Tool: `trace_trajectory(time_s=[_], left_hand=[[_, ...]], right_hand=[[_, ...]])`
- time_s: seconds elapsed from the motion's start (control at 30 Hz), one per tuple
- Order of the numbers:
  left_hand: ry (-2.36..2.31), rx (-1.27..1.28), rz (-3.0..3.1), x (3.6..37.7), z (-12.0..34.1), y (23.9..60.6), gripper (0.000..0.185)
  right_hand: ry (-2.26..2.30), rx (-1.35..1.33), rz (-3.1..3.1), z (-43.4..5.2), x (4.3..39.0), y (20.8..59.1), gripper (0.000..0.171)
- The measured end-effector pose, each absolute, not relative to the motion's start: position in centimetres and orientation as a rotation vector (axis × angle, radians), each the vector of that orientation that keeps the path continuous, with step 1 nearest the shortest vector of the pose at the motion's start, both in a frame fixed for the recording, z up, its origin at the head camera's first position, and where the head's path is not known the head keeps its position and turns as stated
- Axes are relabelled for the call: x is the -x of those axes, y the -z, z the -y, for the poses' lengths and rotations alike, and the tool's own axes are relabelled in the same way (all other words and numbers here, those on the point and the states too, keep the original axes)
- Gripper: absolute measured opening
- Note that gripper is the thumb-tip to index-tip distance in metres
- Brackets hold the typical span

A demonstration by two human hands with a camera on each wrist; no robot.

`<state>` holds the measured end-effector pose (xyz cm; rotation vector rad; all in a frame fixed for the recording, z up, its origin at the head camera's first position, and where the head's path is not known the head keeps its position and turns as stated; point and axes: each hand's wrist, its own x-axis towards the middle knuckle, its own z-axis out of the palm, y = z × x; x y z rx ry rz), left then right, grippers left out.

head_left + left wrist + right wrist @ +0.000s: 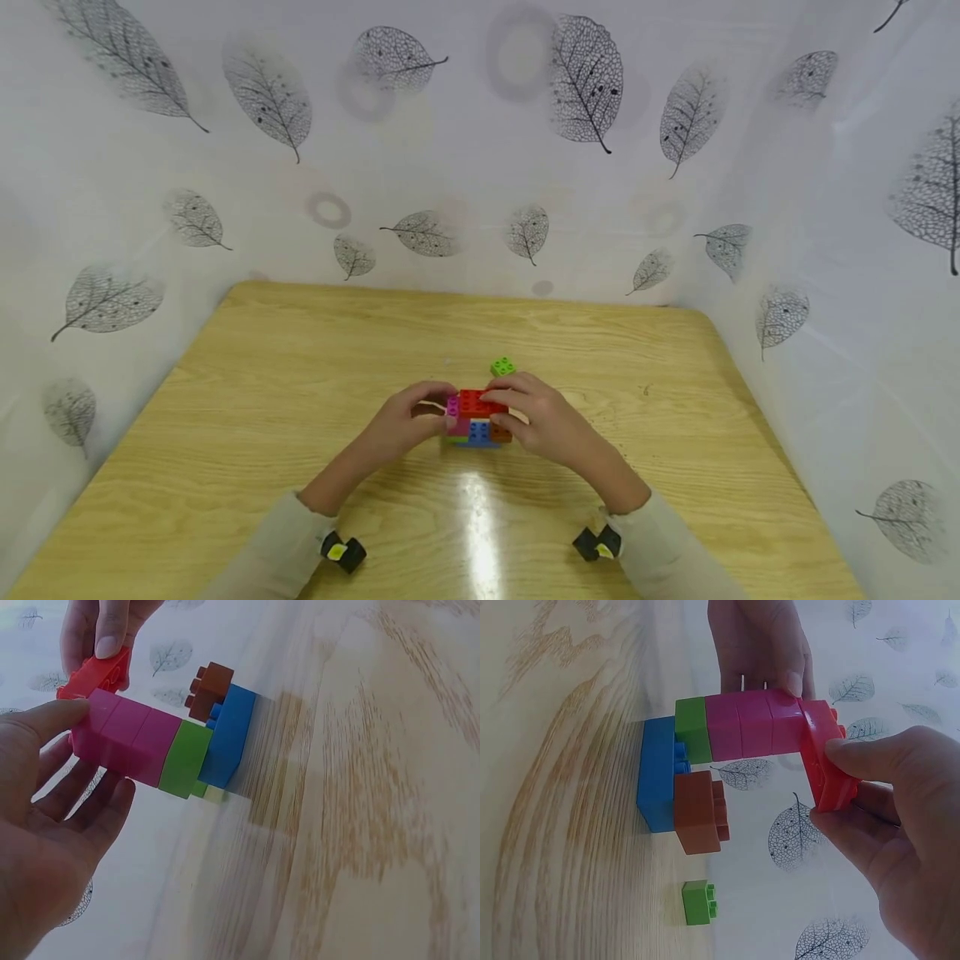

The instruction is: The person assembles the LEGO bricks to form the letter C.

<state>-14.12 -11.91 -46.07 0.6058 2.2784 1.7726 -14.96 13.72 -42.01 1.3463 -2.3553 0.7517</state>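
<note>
**Head view: both hands working a brick stack mid-surface**

Brick stack (476, 421) is sitting on the wooden surface (247, 400), blue base down. Left hand (405, 425) is steadying the pink column (124, 735), thumb on top and fingers loosely underneath. Right hand (543, 421) is pinching the red brick (825, 754) against the column's top. Loose green brick (502, 367) is lying just behind the stack. Judgement: hard, light, smooth plastic; the tall narrow column is likely tipping easily, so hold it by its flat sides, low down.
</note>
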Motion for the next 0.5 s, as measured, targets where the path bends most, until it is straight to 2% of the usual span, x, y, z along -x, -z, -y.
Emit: trace_trajectory(time_s=[0.33, 0.5], left_hand=[[-1.760, -0.648, -2.392, 14.1, 11.4, 45.7, 0.035], [-1.779, -0.694, -2.389, 13.4, 10.9, 43.8, 0.036]], right_hand=[[-0.905, -1.300, 2.451, -14.3, 15.0, 42.0, 0.032], [-1.009, -1.195, 2.539, -15.0, 15.2, 41.5, 0.031]])
